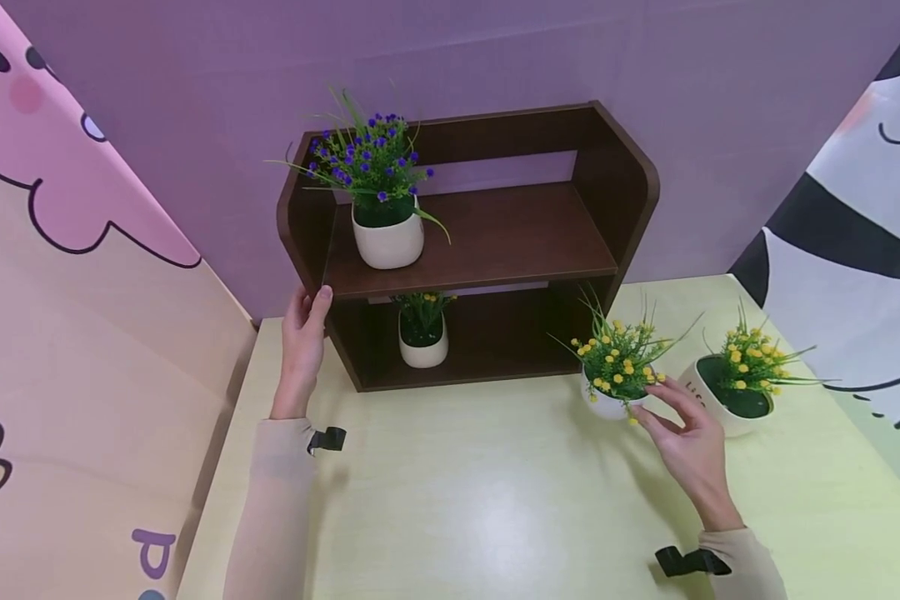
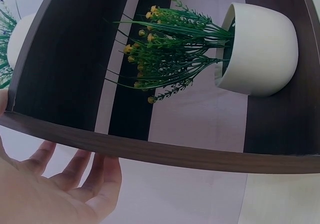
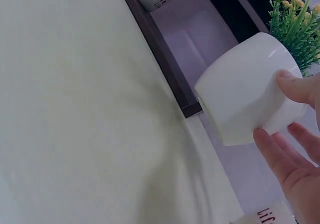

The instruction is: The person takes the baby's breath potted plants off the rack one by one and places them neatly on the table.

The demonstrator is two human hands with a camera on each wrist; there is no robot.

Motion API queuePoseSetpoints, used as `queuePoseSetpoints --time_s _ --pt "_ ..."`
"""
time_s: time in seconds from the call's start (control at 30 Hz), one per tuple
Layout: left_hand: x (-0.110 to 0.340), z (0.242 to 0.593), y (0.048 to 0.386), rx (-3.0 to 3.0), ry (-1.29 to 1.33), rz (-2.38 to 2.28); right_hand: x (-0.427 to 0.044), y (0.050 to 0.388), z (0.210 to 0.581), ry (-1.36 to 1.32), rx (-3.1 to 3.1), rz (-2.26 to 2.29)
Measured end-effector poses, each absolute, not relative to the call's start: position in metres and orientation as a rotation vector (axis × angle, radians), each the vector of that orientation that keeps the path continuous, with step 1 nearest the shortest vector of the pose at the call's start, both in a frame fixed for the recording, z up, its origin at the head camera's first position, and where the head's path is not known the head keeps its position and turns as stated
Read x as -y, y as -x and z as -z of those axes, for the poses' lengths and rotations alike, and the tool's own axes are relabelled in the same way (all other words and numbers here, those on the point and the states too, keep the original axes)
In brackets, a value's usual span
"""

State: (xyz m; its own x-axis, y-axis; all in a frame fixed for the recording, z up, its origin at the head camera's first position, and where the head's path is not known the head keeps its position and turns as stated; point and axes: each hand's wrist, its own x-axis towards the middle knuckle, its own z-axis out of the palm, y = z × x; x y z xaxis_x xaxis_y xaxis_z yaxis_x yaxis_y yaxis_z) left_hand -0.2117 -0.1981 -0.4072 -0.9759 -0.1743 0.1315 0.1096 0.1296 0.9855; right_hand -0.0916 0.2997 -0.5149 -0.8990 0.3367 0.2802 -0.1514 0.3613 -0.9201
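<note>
My left hand (image 1: 304, 337) grips the left side panel of a dark brown two-tier shelf (image 1: 510, 233), thumb at its front edge. Fingers (image 2: 107, 179) lie against the panel's outer face in the left wrist view. Beside the shelf's lower right corner, my right hand (image 1: 686, 442) pinches a white pot (image 3: 245, 94) of yellow artificial flowers (image 1: 618, 358) between thumb and fingers. Whether its base touches the table I cannot tell. A pot of purple flowers (image 1: 388, 242) stands on the upper tier's left. Below it, on the lower tier, is a pot with orange-yellow flowers (image 1: 423, 350).
Right of my right hand, another white pot (image 1: 735, 421) with yellow flowers and lettering stands on the pale table (image 1: 480, 483). A purple backdrop (image 1: 480, 58) rises behind the shelf. Cartoon-printed panels (image 1: 97, 333) flank the table on both sides.
</note>
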Motion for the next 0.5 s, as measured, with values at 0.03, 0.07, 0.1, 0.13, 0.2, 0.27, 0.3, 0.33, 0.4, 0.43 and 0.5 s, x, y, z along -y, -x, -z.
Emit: queuePoseSetpoints --time_s 0.03,0.07,0.1,0.13,0.2,0.27,0.3,0.33,0.4,0.43,0.5 --pt "0.198 0.407 0.212 2.188 -0.064 1.94 -0.301 0.091 0.516 0.173 2.206 -1.558" --pt "0.198 0.408 0.212 2.186 -0.065 1.938 -0.301 0.091 0.518 0.185 2.207 -1.558" --pt "0.198 0.408 0.212 2.183 -0.064 1.938 -0.302 0.091 0.52 0.198 2.207 -1.558" --pt "0.198 0.408 0.212 2.181 -0.063 1.939 -0.303 0.091 0.521 0.209 2.208 -1.557" --pt "0.197 0.408 0.213 2.173 -0.058 1.942 -0.305 0.091 0.524 0.229 2.21 -1.552" --pt "0.197 0.409 0.213 2.164 -0.057 1.944 -0.307 0.09 0.527 0.243 2.215 -1.542" --pt "0.197 0.409 0.213 2.158 -0.057 1.946 -0.308 0.09 0.529 0.247 2.217 -1.536" --pt "0.196 0.409 0.213 2.156 -0.056 1.947 -0.309 0.09 0.531 0.251 2.219 -1.53" --pt "0.197 0.41 0.213 2.154 -0.051 1.949 -0.311 0.089 0.534 0.256 2.221 -1.528" --pt "0.196 0.409 0.213 2.153 -0.052 1.95 -0.311 0.088 0.535 0.262 2.217 -1.531" --pt "0.196 0.409 0.212 2.155 -0.055 1.953 -0.312 0.087 0.537 0.272 2.206 -1.538"
